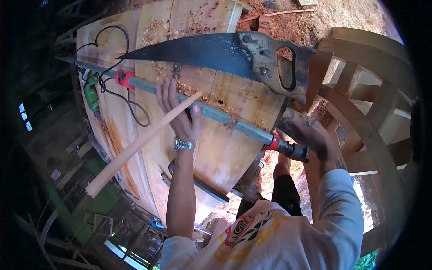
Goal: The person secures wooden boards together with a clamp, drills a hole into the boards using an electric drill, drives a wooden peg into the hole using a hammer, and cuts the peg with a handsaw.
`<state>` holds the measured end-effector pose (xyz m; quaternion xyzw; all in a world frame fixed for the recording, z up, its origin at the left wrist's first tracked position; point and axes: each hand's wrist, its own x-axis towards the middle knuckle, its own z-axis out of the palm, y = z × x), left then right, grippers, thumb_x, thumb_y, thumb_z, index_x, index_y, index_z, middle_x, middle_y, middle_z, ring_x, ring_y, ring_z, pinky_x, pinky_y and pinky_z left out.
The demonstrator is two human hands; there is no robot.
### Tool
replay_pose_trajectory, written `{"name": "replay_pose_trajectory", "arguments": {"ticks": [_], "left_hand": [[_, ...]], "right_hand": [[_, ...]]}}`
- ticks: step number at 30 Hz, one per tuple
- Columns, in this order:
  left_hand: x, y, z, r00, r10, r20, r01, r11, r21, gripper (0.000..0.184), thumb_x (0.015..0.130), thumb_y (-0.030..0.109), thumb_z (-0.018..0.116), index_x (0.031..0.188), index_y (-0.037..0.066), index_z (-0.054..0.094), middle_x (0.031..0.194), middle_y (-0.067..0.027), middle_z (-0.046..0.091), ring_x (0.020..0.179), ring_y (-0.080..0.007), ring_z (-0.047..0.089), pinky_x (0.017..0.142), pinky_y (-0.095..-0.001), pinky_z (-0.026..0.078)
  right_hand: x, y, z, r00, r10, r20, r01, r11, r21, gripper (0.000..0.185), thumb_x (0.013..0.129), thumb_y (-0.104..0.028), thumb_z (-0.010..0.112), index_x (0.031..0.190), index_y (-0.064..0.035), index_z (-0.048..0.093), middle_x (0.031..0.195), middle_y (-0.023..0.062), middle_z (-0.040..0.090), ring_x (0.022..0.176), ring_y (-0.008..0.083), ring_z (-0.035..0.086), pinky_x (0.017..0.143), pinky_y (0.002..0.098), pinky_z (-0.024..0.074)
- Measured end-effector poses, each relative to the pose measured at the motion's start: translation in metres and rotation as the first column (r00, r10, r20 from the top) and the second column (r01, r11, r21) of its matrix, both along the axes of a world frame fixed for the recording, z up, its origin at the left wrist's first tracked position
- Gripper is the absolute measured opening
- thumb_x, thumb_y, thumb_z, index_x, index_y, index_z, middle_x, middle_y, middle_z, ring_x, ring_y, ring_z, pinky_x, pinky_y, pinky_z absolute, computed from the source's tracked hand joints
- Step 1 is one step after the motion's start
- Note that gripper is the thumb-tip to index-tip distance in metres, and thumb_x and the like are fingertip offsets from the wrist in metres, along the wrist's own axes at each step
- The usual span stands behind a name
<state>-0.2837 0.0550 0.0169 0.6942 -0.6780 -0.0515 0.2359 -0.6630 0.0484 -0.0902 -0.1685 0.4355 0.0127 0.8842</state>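
Observation:
My left hand (pixel 184 123), with a metal watch (pixel 183 143) at its wrist, lies over the pipe of a bar clamp (pixel 211 112). Its visible fingers are stretched out, the thumb apart. A tapered wooden stick (pixel 139 144) crosses in front of this hand. Its thicker end juts past the board's left edge; I cannot tell what supports it. My right hand (pixel 294 123), tattooed, is at the board's right edge beside the clamp's dark screw end (pixel 294 150). Its fingers are hidden. A large handsaw (pixel 202 51) lies above the clamp, its worn handle (pixel 265 58) to the right.
Wood shavings (pixel 159 31) lie on the wide wooden boards (pixel 247 105). A green power tool (pixel 92 92) and black cord (pixel 128 40) are at the left. A dark metal bar (pixel 211 189) lies near the front. Curved wooden frames (pixel 364 117) stand on the right.

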Motion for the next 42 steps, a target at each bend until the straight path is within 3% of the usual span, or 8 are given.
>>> {"name": "replay_pose_trajectory", "arguments": {"ticks": [9, 15, 18, 22, 27, 31, 32, 42], "left_hand": [[0.001, 0.000, 0.001, 0.999, -0.020, 0.030, 0.021, 1.000, -0.011, 0.076, 0.097, 0.053, 0.045, 0.145, -0.005, 0.040, 0.149, -0.0269, 0.041, 0.141, -0.0508, 0.029, 0.117, -0.0618, 0.019], [0.000, 0.009, -0.002, 0.999, 0.038, -0.025, -0.039, 0.998, -0.041, 0.080, 0.093, 0.051, 0.054, 0.147, -0.005, 0.036, 0.149, -0.0272, 0.039, 0.140, -0.0506, 0.030, 0.117, -0.0599, 0.021], [-0.002, 0.011, 0.003, 0.992, 0.060, -0.112, -0.065, 0.997, -0.049, 0.087, 0.089, 0.054, 0.059, 0.147, -0.005, 0.034, 0.147, -0.0270, 0.041, 0.140, -0.0472, 0.031, 0.116, -0.0583, 0.023], [-0.003, 0.013, 0.005, 0.978, 0.066, -0.196, -0.078, 0.995, -0.055, 0.093, 0.088, 0.059, 0.060, 0.149, -0.004, 0.031, 0.151, -0.0260, 0.035, 0.144, -0.0420, 0.028, 0.117, -0.0530, 0.022], [-0.026, 0.007, 0.037, 0.883, 0.046, -0.467, -0.167, 0.960, -0.223, 0.093, 0.088, 0.054, 0.065, 0.151, -0.003, 0.026, 0.152, -0.0220, 0.032, 0.144, -0.0356, 0.027, 0.119, -0.0487, 0.020], [-0.053, -0.022, 0.111, 0.640, -0.197, -0.743, -0.125, 0.927, -0.354, 0.044, 0.098, 0.035, 0.060, 0.124, 0.002, 0.050, 0.117, -0.0163, 0.058, 0.105, -0.0267, 0.060, 0.095, -0.0388, 0.048], [-0.054, -0.032, 0.121, 0.589, -0.163, -0.791, -0.224, 0.908, -0.354, 0.027, 0.102, 0.031, 0.057, 0.087, 0.010, 0.051, 0.076, -0.0036, 0.054, 0.064, -0.0125, 0.052, 0.059, -0.0270, 0.043], [-0.047, -0.044, 0.117, 0.342, -0.184, -0.921, -0.244, 0.930, -0.277, 0.047, 0.102, 0.032, 0.057, 0.066, 0.017, 0.031, 0.054, 0.0069, 0.023, 0.046, -0.0064, 0.019, 0.045, -0.0288, 0.014]], "right_hand": [[0.012, -0.010, 0.002, 0.966, -0.257, -0.026, 0.257, 0.966, -0.008, 0.046, 0.103, -0.045, 0.048, 0.119, -0.0041, 0.063, 0.109, 0.0063, 0.067, 0.100, 0.0208, 0.062, 0.094, 0.0379, 0.0462], [0.052, -0.111, -0.043, 0.534, -0.817, 0.219, 0.844, 0.530, -0.080, 0.052, 0.103, -0.051, 0.047, 0.118, -0.0041, 0.064, 0.108, 0.0059, 0.068, 0.098, 0.0217, 0.063, 0.094, 0.0400, 0.0465], [0.002, -0.130, 0.018, 0.598, -0.639, 0.485, 0.775, 0.615, -0.146, 0.051, 0.099, -0.049, 0.056, 0.117, -0.0028, 0.065, 0.107, 0.0048, 0.069, 0.097, 0.0203, 0.063, 0.089, 0.0356, 0.0483], [0.040, -0.131, 0.087, 0.919, -0.393, -0.032, 0.238, 0.618, -0.749, 0.038, 0.089, -0.023, 0.075, 0.116, 0.0023, 0.068, 0.102, 0.0053, 0.071, 0.093, 0.0138, 0.064, 0.082, 0.0286, 0.0489], [0.025, -0.106, 0.109, 0.804, -0.555, 0.214, 0.545, 0.543, -0.639, 0.027, 0.091, -0.025, 0.070, 0.101, -0.0007, 0.068, 0.082, 0.0043, 0.065, 0.071, 0.0135, 0.059, 0.066, 0.0289, 0.0479], [-0.023, -0.050, 0.114, 0.742, -0.645, 0.183, 0.661, 0.662, -0.353, 0.031, 0.095, -0.037, 0.065, 0.084, -0.0101, 0.054, 0.064, -0.0002, 0.047, 0.049, 0.0113, 0.043, 0.045, 0.0282, 0.0343], [-0.031, -0.043, 0.115, 0.744, -0.657, 0.124, 0.652, 0.670, -0.355, 0.036, 0.097, -0.041, 0.064, 0.078, -0.0131, 0.050, 0.059, -0.0017, 0.042, 0.044, 0.0107, 0.037, 0.040, 0.0275, 0.0295], [-0.075, 0.020, 0.142, 0.703, -0.664, -0.253, 0.475, 0.704, -0.528, 0.038, 0.095, -0.046, 0.065, 0.076, -0.0158, 0.054, 0.052, -0.0091, 0.031, 0.039, 0.0058, 0.029, 0.036, 0.0262, 0.0215]]}}
